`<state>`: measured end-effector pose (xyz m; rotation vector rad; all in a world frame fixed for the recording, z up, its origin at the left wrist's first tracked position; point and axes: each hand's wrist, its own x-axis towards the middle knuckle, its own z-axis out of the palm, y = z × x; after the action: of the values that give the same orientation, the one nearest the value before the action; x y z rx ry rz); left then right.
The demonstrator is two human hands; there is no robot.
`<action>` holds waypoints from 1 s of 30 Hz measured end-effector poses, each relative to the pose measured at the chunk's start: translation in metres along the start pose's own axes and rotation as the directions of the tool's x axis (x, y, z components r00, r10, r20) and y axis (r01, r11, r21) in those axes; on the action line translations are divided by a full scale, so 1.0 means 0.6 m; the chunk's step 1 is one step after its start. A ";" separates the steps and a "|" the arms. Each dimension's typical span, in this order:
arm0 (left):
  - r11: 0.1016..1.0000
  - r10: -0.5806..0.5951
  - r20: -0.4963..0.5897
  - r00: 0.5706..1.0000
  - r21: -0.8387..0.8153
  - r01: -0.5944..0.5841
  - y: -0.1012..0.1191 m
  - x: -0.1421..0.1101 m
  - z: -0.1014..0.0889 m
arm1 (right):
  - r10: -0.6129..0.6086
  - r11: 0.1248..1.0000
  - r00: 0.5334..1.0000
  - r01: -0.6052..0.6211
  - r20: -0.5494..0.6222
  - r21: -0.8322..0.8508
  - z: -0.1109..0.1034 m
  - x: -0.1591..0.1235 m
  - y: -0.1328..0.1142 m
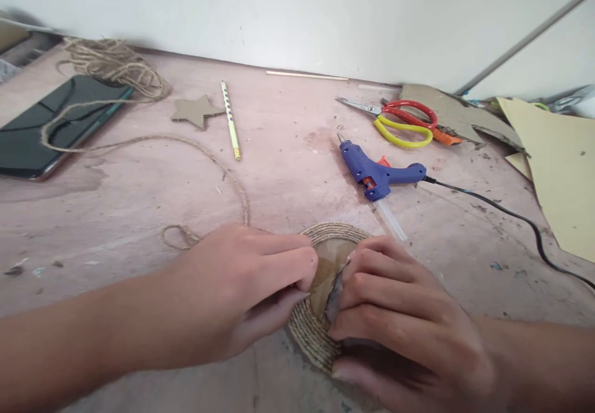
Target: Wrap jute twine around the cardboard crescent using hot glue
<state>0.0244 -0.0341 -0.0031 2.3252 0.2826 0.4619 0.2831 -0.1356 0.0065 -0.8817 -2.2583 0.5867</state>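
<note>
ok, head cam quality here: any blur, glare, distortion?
Head view: soft, even light and faint shadows; no glare, only a dull reflection on the tablet. Left hand and right hand, close to the lens, look slightly soft over the twine-wrapped disc; glue gun and scissors sharper. The wall edge bows, wide-angle distortion.

2 bare forearms are entering from the bottom edge of the head view, 1 from each lower corner, and neither is showing a sleeve, cuff, glove, watch or band. The left hand (242, 289) is wearing no ring on any finger in sight, and its thumbnail is looking short and unpainted. The right hand (400, 314) is likewise showing plain, ringless fingers with rounded knuckles, its lowest fingertip carrying a short, unpainted nail. Both wrists are appearing unadorned.
</note>
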 end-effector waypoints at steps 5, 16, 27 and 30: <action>1.000 0.004 0.004 1.000 0.009 -0.004 0.003 0.002 -0.002 | -0.015 1.000 0.999 0.014 -0.036 -0.028 0.005 -0.006 -0.002; 1.000 -0.006 0.029 1.000 -0.002 0.006 -0.001 -0.004 -0.002 | -0.022 0.999 1.000 0.022 0.001 -0.023 0.004 -0.003 0.005; 0.962 0.149 0.079 0.986 0.220 -0.163 0.001 0.003 -0.016 | -0.001 0.918 0.996 -0.035 -0.090 -0.395 -0.067 0.011 0.041; 0.915 0.211 0.077 0.974 0.335 -0.224 -0.014 0.002 -0.027 | 0.201 0.659 0.974 -0.214 -0.105 -0.721 -0.127 0.016 0.105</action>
<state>0.0180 -0.0178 0.0020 2.7201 0.0869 0.5070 0.3576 -0.0733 0.0260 -1.5362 -2.3991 -0.3008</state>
